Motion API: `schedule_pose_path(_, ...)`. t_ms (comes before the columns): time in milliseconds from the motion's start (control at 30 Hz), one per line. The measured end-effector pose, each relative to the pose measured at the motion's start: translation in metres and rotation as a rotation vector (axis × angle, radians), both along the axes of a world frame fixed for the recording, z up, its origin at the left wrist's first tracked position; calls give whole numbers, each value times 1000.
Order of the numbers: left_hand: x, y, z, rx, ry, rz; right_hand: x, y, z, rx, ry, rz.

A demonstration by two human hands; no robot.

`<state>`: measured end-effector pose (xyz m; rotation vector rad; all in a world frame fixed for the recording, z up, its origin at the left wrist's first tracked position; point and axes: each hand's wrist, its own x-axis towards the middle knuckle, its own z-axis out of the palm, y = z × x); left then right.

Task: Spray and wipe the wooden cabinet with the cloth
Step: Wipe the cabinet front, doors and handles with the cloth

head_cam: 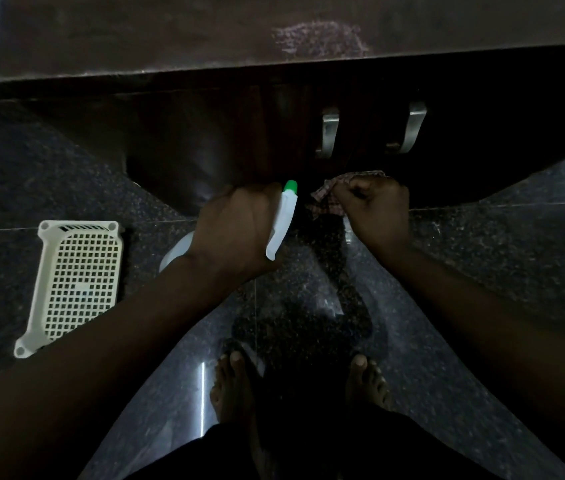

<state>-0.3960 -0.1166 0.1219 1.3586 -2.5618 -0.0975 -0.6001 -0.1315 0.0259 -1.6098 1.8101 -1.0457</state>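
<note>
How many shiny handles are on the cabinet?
2. One handle is above the green-tipped spray bottle; the other handle is above the cloth. Dark cabinet parts may hide more.

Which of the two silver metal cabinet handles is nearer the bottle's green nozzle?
The left silver handle, just up-right of the green nozzle; the other handle lies farther right, past the checked cloth.
</note>
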Motion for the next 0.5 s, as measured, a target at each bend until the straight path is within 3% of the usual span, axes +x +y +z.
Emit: schedule_pose_path(500,6,8,34,-44,-42,-15,-9,27,40,-246,-32,29)
